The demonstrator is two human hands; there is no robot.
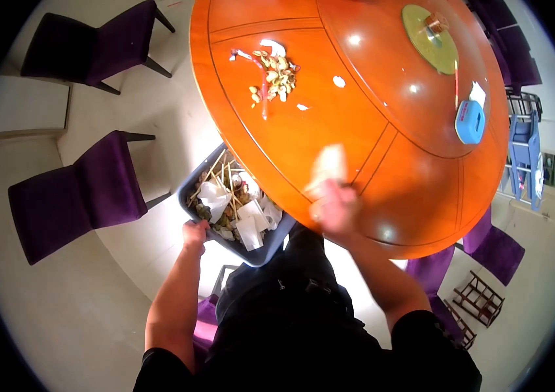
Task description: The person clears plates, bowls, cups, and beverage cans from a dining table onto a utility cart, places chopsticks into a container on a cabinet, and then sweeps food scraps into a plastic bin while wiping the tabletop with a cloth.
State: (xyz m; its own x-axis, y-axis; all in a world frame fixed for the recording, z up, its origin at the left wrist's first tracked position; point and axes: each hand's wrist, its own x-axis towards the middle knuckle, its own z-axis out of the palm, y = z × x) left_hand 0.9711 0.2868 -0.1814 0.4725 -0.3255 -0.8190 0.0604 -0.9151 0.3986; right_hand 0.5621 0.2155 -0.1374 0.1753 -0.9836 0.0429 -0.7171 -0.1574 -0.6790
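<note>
My left hand [196,235] grips the near-left rim of a dark grey bin [268,253], tucked under the table edge. Inside lie used chopsticks [215,164], white paper pieces [249,233] and food scraps. Over the orange round table [258,140], my right hand [336,208] is closed and smeared by motion. A pale, soft-looking piece [330,163] sticks out beyond its fingers, too blurred to name. Up the table from that hand lies a heap of shells or nuts [279,77], with a reddish strip [264,85] and a crumpled white tissue [273,48].
White scraps [338,81] dot the tabletop. A blue tissue box [470,122] and a yellow-green disc [421,34] stand on the raised centre. Purple chairs [81,189] surround the table; dark wooden racks [479,299] and a blue folding frame [523,157] are at right.
</note>
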